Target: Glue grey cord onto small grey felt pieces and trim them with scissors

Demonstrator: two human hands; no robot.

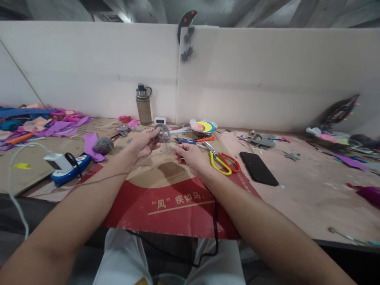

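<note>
A small grey ring-shaped piece (163, 133) is pinched between the thumb and fingers of my left hand (146, 143), above the cardboard. Close to its right, my right hand (187, 155) has its fingers closed at a thin grey strand; the exact grip is too small to tell. Grey yarn runs from a ball (103, 145) on the left and passes over my left forearm. Under both hands lies a red and brown cardboard sheet (178, 209). Scissors with yellow and red handles (221, 159) rest open just right of my right hand.
A black phone (258, 168) lies right of the scissors. A blue power strip (71, 170) with a white charger sits at left, near felt scraps (59, 127). Behind stand a bottle (144, 107) and a bowl (203, 127). A black cable crosses the cardboard's front edge.
</note>
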